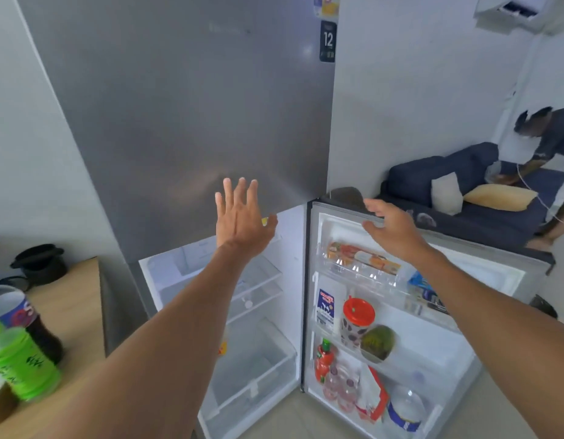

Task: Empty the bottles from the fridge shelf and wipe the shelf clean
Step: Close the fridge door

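The lower fridge compartment stands open, and its glass shelves (261, 274) hold no bottles. My left hand (241, 213) is raised in front of the grey freezer door, fingers spread, holding nothing. My right hand (391, 224) rests with loose fingers on the top edge of the open fridge door (337, 201). A green-labelled bottle (19, 362) and a dark cola bottle (27, 318) stand on the wooden counter (74, 299) at the left. The door racks carry small pink bottles (339, 388), a red sauce bottle (325, 359), a milk carton (325, 307) and a red-lidded cup (358, 321).
A clear crisper drawer (252, 372) sits at the bottom of the fridge. A black pot (41, 261) stands at the counter's back. Behind the door, another person bends over a dark blue sofa (464, 198) with cushions. An air conditioner (511, 11) hangs top right.
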{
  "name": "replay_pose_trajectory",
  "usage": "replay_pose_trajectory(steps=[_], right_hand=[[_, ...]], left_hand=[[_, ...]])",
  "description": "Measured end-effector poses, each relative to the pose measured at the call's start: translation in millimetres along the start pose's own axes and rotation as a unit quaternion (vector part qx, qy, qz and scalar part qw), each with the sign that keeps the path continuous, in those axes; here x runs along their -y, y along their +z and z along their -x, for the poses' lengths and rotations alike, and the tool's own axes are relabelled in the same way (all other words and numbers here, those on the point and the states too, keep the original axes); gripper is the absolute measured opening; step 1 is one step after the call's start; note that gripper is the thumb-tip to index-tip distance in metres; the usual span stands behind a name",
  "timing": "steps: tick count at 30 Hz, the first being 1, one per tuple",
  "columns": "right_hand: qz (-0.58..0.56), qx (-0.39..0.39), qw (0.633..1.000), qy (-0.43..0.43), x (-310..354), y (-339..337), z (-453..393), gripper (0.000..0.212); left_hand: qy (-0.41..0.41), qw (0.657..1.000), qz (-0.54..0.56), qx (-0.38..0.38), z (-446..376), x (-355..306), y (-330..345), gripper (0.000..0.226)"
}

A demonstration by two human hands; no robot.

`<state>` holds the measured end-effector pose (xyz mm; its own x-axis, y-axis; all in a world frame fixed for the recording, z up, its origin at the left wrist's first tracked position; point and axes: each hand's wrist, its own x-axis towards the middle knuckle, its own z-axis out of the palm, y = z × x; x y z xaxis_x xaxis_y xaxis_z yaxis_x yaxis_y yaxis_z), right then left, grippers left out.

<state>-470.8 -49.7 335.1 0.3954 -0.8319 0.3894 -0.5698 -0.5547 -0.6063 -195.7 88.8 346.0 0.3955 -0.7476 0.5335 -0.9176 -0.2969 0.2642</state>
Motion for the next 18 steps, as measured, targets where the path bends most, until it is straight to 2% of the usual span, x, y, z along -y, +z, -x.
replay_pose_trajectory(steps=[4,10,15,18], right_hand=[[0.019,0.017,0.999,0.045,-43.4,-12.7,-37.5,0.061],[0.131,0.14,0.976,0.106,-69.7,-16.9,-65.2,0.074],[0.249,0.165,0.951,0.081,-67.1,-26.1,-67.2,0.058],[0.244,0.197,0.948,0.061,-68.1,-32.7,-69.9,0.05]], left_hand=[[0.018,0.992,-0.117,-0.049,-25.9,0.9,18.1,0.087],[0.005,0.979,-0.191,-0.066,-39.4,19.8,39.2,0.101],[0.017,0.974,-0.214,-0.071,-38.1,28.2,41.3,0.103],[0.034,0.974,-0.214,-0.067,-38.5,32.1,36.1,0.102]])
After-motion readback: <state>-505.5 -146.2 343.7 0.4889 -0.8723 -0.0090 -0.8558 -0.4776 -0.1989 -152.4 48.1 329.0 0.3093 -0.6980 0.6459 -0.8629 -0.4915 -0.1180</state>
